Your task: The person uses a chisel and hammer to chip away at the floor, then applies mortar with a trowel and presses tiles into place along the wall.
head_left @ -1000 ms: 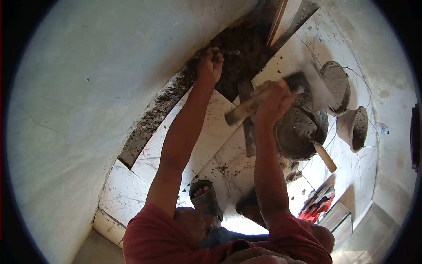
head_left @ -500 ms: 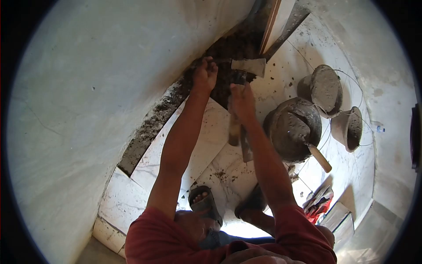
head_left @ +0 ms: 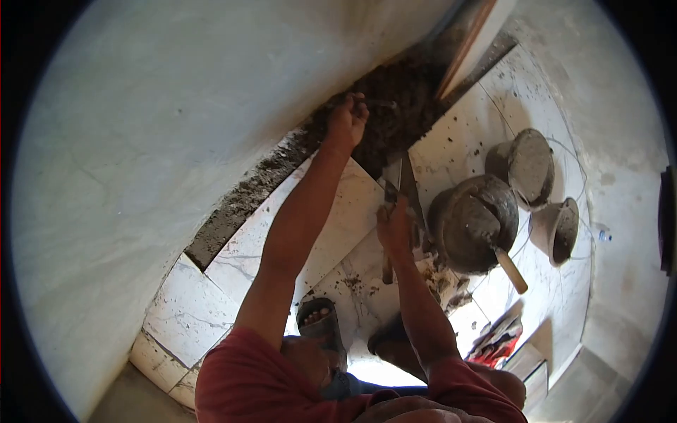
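My left hand [head_left: 347, 123] is closed around a thin metal rod [head_left: 384, 104], which sticks out to the right over dark, loose soil [head_left: 395, 81] by the wall. Lower and to the right, my right hand [head_left: 395, 224] grips a hatchet by its wooden handle [head_left: 386, 271]. The hatchet head [head_left: 392, 173] points away from me, its blade seen nearly edge-on and apart from the rod. A long dark flat strip [head_left: 415, 197] lies just right of the hatchet, partly hidden by the hand.
Right of my forearm stands a bucket [head_left: 465, 261] of mortar with a wooden-handled tool [head_left: 511, 271] in it. Two more buckets [head_left: 532, 169] [head_left: 560, 233] stand beyond. A mortar-filled gap [head_left: 233, 225] runs between wall and marble-look tiles [head_left: 328, 225]. A board [head_left: 469, 49] leans at the back.
My right hand has drawn the hatchet back toward me, away from the rod, and its head has turned. The left hand keeps its hold on the rod. The whole view has shifted slightly.
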A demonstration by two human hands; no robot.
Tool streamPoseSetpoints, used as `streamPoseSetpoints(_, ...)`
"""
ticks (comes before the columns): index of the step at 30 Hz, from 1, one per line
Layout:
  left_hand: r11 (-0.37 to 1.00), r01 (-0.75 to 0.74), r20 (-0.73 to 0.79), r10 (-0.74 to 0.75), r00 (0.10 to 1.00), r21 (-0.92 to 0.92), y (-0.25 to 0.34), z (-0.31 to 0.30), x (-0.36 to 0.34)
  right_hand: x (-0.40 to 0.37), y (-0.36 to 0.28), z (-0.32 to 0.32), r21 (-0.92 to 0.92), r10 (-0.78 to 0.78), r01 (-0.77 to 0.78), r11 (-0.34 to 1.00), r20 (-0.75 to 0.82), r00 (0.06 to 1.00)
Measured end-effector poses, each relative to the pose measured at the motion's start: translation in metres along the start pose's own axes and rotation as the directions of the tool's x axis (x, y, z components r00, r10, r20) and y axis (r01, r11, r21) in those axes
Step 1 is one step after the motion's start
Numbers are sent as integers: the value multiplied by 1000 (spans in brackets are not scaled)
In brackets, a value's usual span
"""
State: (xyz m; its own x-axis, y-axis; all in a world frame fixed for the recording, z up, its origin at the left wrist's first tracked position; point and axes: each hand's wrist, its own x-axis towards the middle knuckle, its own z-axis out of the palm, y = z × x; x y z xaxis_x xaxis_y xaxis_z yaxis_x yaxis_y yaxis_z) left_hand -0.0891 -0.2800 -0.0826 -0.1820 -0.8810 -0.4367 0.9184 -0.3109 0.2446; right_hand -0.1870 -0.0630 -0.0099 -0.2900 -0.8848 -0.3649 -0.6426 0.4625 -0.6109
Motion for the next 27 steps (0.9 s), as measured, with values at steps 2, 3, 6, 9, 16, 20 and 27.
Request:
streamPoseSetpoints(2, 1000, -10, -23, 10, 1000, -5, 7, 11, 3, 20, 15, 5, 45, -100, 108, 993, -151, 983)
streamPoseSetpoints(3, 1000, -8, -37, 8, 999, 6, 7, 13, 2, 48, 8, -1, -26, -195, 194, 981, -160, 968)
streamPoseSetpoints(6, 998, -41, -53, 39, 998, -55, 5, 24, 3, 110, -68, -32, -76, -173, 167, 983, -74, 982)
streamPoseSetpoints(9, 990, -66, -50, 60, 997, -127, 0, 24, 2, 94, -54, -32, -130, -194, 179, 975, -116, 974)
streamPoseSetpoints(16, 990, -32, -93, 19, 996, -141, 5, 25, 4, 102, -41, -24, -100, -340, 326, 940, -185, 922)
streamPoseSetpoints(20, 913, -110, -64, 92, 994, -393, 15, 54, -12, 126, -117, -51, -129, -391, 375, 918, -146, 908)
streamPoseSetpoints(27, 980, -19, -86, 2, 996, -200, 4, 2, -22, 43, -49, -36, 226, -139, 184, 957, -198, 970)
